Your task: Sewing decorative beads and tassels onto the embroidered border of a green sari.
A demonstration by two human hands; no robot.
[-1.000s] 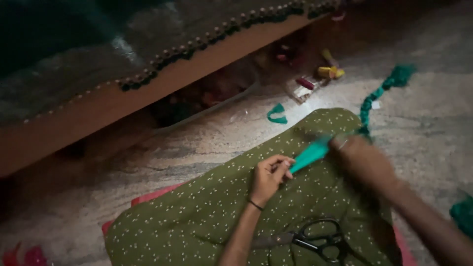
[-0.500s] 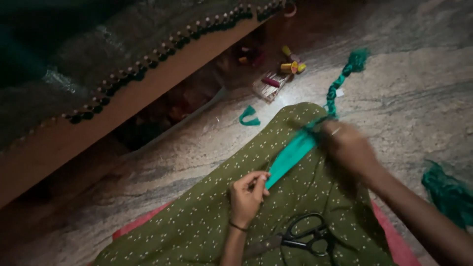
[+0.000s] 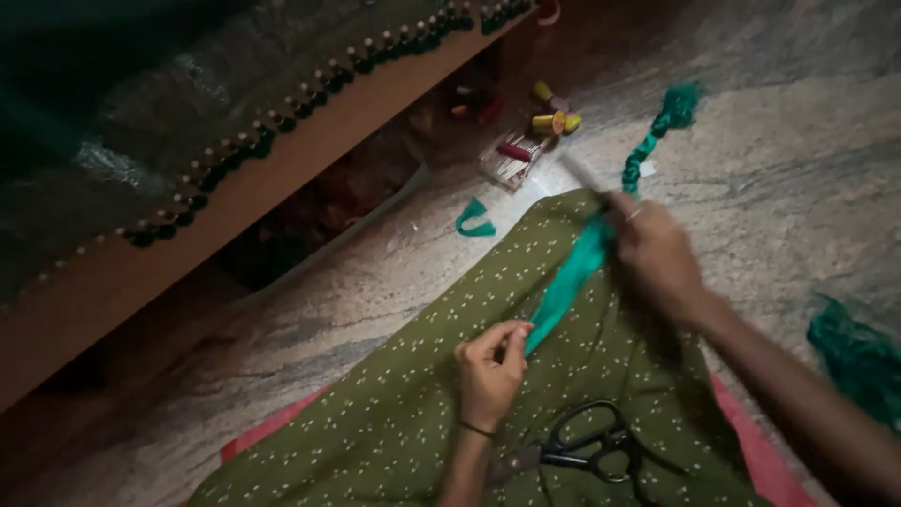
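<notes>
Grey stone floor (image 3: 807,178); wooden bed edge (image 3: 282,178) alongside.

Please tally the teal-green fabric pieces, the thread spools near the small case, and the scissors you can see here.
Teal-green fabric pieces: 4, namely the strip stretched between the left hand and the right hand, the twisted length, the small scrap and the heap at the right edge
Thread spools: 3 clearly visible, yellow and red
Scissors: 1
Total: 8
</notes>
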